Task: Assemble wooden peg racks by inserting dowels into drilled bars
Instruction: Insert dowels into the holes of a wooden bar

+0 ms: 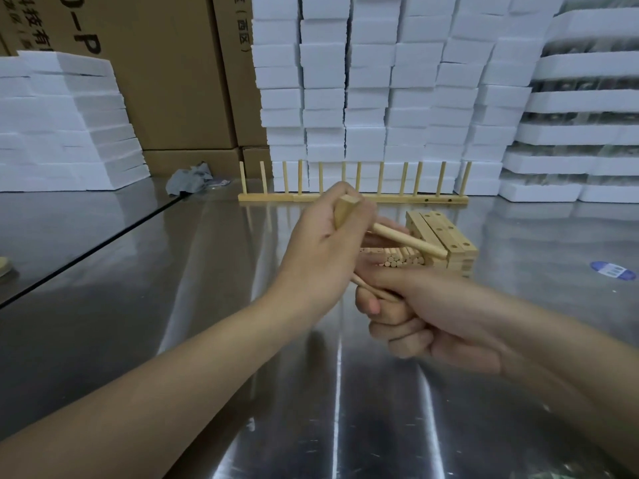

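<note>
In the head view, the left hand point(318, 250) gripped a drilled bar point(345, 210) with one dowel point(408, 240) sticking out of it. The right hand point(425, 312) was curled round spare dowels point(366, 286). A pegged rack point(352, 198) stood behind on the surface point(207, 340). A stack of bars point(449, 236) and loose dowels point(401, 260) waited, so much assembly apparently remained.

I see my left hand point(318, 257) gripping a drilled bar point(345, 210), 1 dowel point(408, 240) jutting from it toward 4 o'clock. My right hand point(425, 316), at its 5 o'clock, clutches spare dowels point(366, 286). Pegged racks point(352, 198) stand at 12 o'clock on the steel table point(345, 426).
</note>
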Demonstrator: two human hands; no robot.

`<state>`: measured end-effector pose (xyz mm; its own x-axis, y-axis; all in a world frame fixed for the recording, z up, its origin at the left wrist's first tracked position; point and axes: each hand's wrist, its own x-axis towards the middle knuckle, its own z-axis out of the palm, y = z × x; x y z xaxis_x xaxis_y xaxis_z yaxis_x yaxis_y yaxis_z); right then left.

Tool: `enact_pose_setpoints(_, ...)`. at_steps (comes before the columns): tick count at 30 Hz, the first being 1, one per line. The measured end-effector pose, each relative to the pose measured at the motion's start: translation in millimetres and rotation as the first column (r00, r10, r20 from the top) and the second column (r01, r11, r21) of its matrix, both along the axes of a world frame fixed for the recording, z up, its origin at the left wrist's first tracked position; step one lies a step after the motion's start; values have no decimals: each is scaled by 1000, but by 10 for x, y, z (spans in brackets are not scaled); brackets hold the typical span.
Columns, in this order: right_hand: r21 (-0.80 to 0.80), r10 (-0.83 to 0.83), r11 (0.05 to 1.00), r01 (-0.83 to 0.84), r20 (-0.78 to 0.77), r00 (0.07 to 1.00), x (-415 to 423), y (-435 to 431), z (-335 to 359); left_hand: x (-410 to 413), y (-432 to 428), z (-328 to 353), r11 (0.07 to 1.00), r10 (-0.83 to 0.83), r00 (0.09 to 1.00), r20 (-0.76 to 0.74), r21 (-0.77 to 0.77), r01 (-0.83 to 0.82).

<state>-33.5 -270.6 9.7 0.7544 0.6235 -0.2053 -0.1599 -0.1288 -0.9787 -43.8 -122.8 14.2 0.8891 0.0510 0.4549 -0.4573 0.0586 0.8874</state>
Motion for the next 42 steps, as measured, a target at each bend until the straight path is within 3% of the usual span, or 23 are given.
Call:
enact_pose_setpoints(2,7,24,1000,-24,-25,999,44,-22,-17,-6,-8,-20,1000,6,999,-37,-12,-6)
enact_pose_setpoints(4,-80,-22,996,41,222,975,41,-2,5,-12,-32,-35,998,47,995,-84,-32,-50)
enact_pose_setpoints(5,-135,-33,986,95,405,914,24,9,5,-12,-47,-41,997,60,994,-94,-39,-64)
enact_pose_setpoints(7,-190,-16,953,236,747,665,37,5,-36,0,-62,-35,994,45,992,-117,-97,-57)
enact_pose_setpoints(8,-187,1,940,287,839,544,41,-9,-47,6,-62,-19,990,26,989,-143,-132,-45)
enact_pose_setpoints(12,-229,173,916,329,966,190,52,-65,-52,-31,-41,25,990,-6,974,-227,-141,-26)
enact_pose_setpoints(13,-215,160,922,323,969,190,58,-54,-79,-44,-46,19,995,15,982,-189,-95,-34)
enact_pose_setpoints(14,-189,92,937,292,944,317,56,-21,-111,-51,-46,7,998,59,990,-126,-27,-63)
enact_pose_setpoints(16,-53,-67,988,143,693,718,9,67,-140,-66,-49,15,987,128,992,-4,100,-127)
enact_pose_setpoints(17,5,-97,994,111,538,838,2,84,-132,-67,-55,29,981,145,989,29,128,-147)
enact_pose_setpoints(18,41,-117,993,110,460,880,19,90,-124,-59,-58,39,980,155,987,45,122,-160)
enact_pose_setpoints(25,6,-96,993,116,606,790,153,-17,-29,-9,-17,23,985,146,986,-80,-78,-152)
enact_pose_setpoints(27,-33,-85,984,178,786,612,181,-64,-14,18,32,30,969,168,969,-182,-148,-196)
enact_pose_setpoints(29,-81,-26,944,320,948,318,205,-127,2,46,57,37,958,140,951,-274,-203,-200)
enact_pose_setpoints(31,-124,70,912,391,986,150,192,-135,-6,50,49,34,959,92,943,-319,-227,-170)
enact_pose_setpoints(32,-143,74,905,400,980,183,193,-104,-56,43,36,20,963,87,946,-313,-216,-160)
enact_pose_setpoints(33,-165,20,911,377,933,360,194,-57,-115,36,21,0,971,105,951,-290,-177,-161)
enact_pose_setpoints(34,-133,-103,939,318,773,626,182,-16,-151,27,2,-13,979,131,957,-258,-117,-166)
enact_pose_setpoints(35,-83,-195,960,268,489,850,172,14,-160,27,-20,-17,985,150,963,-224,-48,-165)
enact_pose_setpoints(36,-32,-217,973,230,236,947,170,30,-145,31,-36,-22,987,162,968,-190,17,-162)
enact_pose_setpoints(37,-17,-206,978,210,122,971,192,14,-137,40,-42,-25,985,166,974,-156,78,-156)
enact_pose_setpoints(39,-52,-166,983,175,136,977,244,-38,-98,79,-25,-20,960,204,974,-95,214,-180)
enact_pose_setpoints(42,-197,-77,963,182,447,891,227,-79,-37,111,66,-30,906,290,956,-40,334,-260)
